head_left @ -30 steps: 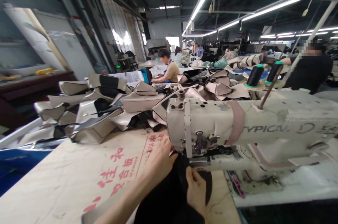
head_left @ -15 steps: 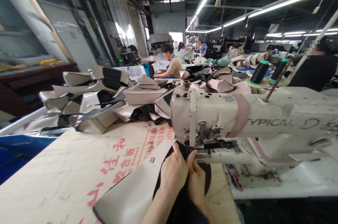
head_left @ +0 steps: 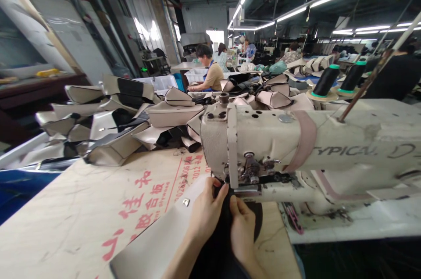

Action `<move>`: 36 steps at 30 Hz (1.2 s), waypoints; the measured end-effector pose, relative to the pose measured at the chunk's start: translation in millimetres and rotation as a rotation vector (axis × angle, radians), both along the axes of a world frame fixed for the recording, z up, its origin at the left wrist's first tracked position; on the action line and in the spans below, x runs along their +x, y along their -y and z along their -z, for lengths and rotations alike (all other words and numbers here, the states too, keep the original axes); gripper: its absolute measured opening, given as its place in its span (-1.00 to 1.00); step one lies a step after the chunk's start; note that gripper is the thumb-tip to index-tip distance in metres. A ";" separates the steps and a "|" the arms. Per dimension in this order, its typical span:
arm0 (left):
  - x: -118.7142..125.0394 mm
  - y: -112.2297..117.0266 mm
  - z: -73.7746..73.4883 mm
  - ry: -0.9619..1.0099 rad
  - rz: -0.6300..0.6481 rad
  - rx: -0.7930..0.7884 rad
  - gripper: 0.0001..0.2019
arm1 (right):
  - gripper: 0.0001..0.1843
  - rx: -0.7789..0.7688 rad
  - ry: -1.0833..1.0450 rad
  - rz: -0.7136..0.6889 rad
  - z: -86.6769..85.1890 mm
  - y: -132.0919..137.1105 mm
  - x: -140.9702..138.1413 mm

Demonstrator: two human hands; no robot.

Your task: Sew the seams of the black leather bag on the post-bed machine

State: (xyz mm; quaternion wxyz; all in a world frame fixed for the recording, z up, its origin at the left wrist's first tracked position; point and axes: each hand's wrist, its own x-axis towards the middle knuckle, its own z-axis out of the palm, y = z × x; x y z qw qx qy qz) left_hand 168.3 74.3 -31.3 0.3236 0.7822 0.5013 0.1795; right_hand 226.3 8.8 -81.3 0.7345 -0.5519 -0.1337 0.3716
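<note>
A bag piece (head_left: 154,235), with a pale flap, a small metal clasp (head_left: 186,202) and black material on its right side, lies under the head of a sewing machine (head_left: 263,138). My left hand (head_left: 207,204) pinches the black edge close to the needle area, thumb and forefinger near each other. Just to the right, my right hand (head_left: 242,222) grips the black material, thumb on top and fingers curled. The needle and the stitched edge are hidden behind the machine head and my fingers.
A pile of pale and black bags (head_left: 115,138) covers the back of the plywood table (head_left: 82,209). Black thread spools (head_left: 325,80) stand behind the machine. A person (head_left: 212,73) in a tan top works beyond the pile; others sit farther back.
My hands have moved slightly apart, the left shifting left and its fingers curling at the edge. The view has shifted a little. The bag piece remains at the machine.
</note>
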 end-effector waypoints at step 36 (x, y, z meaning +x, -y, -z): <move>4.4 -5.5 -0.7 -0.063 -0.074 0.052 -0.82 | -0.60 -0.168 0.985 0.244 -23.9 106.1 106.6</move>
